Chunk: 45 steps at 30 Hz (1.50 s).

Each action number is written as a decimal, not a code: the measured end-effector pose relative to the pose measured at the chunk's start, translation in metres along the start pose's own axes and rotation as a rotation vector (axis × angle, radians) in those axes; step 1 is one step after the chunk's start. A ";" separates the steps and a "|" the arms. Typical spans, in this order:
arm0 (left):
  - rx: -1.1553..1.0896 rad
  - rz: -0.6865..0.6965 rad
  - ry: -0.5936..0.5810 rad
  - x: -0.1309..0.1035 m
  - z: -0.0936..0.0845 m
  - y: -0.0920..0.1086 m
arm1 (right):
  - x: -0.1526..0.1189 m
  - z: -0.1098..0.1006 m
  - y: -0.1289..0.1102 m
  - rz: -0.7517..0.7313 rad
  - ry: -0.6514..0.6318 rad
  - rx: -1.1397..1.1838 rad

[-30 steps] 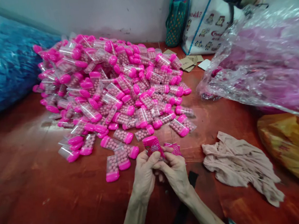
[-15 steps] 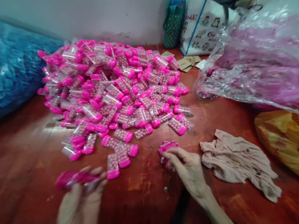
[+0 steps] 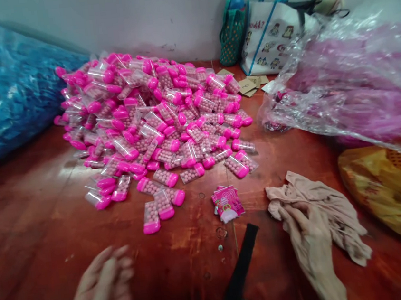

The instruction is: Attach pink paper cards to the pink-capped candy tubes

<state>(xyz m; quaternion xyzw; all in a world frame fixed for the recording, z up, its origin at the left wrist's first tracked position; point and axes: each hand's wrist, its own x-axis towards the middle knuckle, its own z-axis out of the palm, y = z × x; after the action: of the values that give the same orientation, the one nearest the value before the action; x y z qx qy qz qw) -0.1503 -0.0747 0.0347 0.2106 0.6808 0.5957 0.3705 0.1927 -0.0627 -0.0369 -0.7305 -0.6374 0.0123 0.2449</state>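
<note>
My right hand (image 3: 308, 234) is on the crumpled beige cloth (image 3: 330, 203), its fingers pinching a fold at the left part. My left hand (image 3: 105, 286) hangs at the lower left, blurred, with its fingers curled; whether anything small is in it cannot be made out. Between the hands lies a small stack of pink printed cards (image 3: 228, 203). Behind them is a large heap of clear cases with pink caps and pink beads (image 3: 154, 119). Several such cases (image 3: 151, 217) lie at its near edge.
Blue items fill a clear bag (image 3: 11, 88) at the left. A plastic bag with pink contents (image 3: 351, 81) and a yellow bag (image 3: 376, 188) are at the right. Carry bags (image 3: 263, 36) stand by the wall. A black strap (image 3: 243, 265) lies in front.
My right hand has left the pink cards and moved right onto the cloth. The pink item that was in my left hand no longer shows, and this hand is lower.
</note>
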 end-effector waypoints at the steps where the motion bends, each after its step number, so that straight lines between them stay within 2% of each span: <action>1: 0.043 0.007 -0.115 -0.010 0.028 -0.001 | 0.001 0.002 -0.001 0.017 0.019 0.001; 2: 0.109 0.038 -0.284 -0.022 0.059 -0.003 | 0.002 0.004 -0.002 0.040 0.033 0.004; 3: 0.219 0.080 -0.513 -0.037 0.091 -0.006 | 0.003 0.005 -0.003 0.063 0.046 0.009; 5: 0.400 0.347 -0.906 -0.068 0.149 -0.016 | 0.003 0.007 -0.002 0.096 0.082 0.036; 6: 0.516 0.507 -1.041 -0.082 0.172 -0.023 | 0.002 0.007 -0.001 0.100 0.098 0.053; 8: 0.793 0.758 -1.166 -0.102 0.203 -0.040 | 0.000 0.007 0.003 0.093 0.111 0.108; 9: 0.913 0.844 -1.185 -0.107 0.212 -0.048 | -0.002 0.008 0.005 0.095 0.109 0.143; 11: 1.013 0.911 -1.209 -0.111 0.220 -0.061 | -0.004 0.007 0.009 0.125 0.090 0.198; 15: 0.971 0.847 -1.317 -0.104 0.220 -0.067 | -0.004 0.005 0.011 0.217 0.059 0.244; 18: 0.881 0.793 -1.298 -0.099 0.215 -0.064 | -0.001 -0.001 0.004 0.300 0.083 0.347; 20: 0.779 0.754 -1.240 -0.093 0.204 -0.061 | 0.000 -0.006 -0.006 0.349 0.161 0.379; 22: 0.701 0.730 -1.094 -0.081 0.185 -0.057 | 0.001 -0.011 -0.019 0.334 0.292 0.318; 24: 0.667 0.717 -0.853 -0.061 0.162 -0.053 | 0.002 -0.012 -0.033 0.261 0.381 0.265; 25: 0.675 0.684 -0.711 -0.050 0.151 -0.052 | 0.003 -0.011 -0.041 0.218 0.383 0.270; 27: 0.738 0.597 -0.467 -0.030 0.132 -0.050 | 0.006 -0.006 -0.055 0.155 0.295 0.320; 29: 0.824 0.517 -0.366 -0.015 0.123 -0.051 | 0.010 0.004 -0.068 0.135 0.128 0.378; 32: 0.902 0.455 -0.384 -0.007 0.125 -0.056 | 0.014 0.021 -0.081 0.142 -0.112 0.410; 34: 0.904 0.436 -0.419 -0.008 0.131 -0.059 | 0.016 0.029 -0.086 0.135 -0.187 0.395; 39: 0.682 0.301 -0.522 -0.008 0.139 -0.063 | 0.015 0.038 -0.090 0.146 -0.201 0.337; 45: 0.582 0.240 -0.534 -0.004 0.135 -0.065 | 0.016 0.038 -0.089 0.159 -0.193 0.371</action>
<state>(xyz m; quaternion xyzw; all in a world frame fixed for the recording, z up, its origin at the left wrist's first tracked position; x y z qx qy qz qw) -0.0356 -0.0025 -0.0295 0.5316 0.6713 0.3416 0.3873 0.1014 -0.0289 -0.0323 -0.7161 -0.5852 0.2187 0.3112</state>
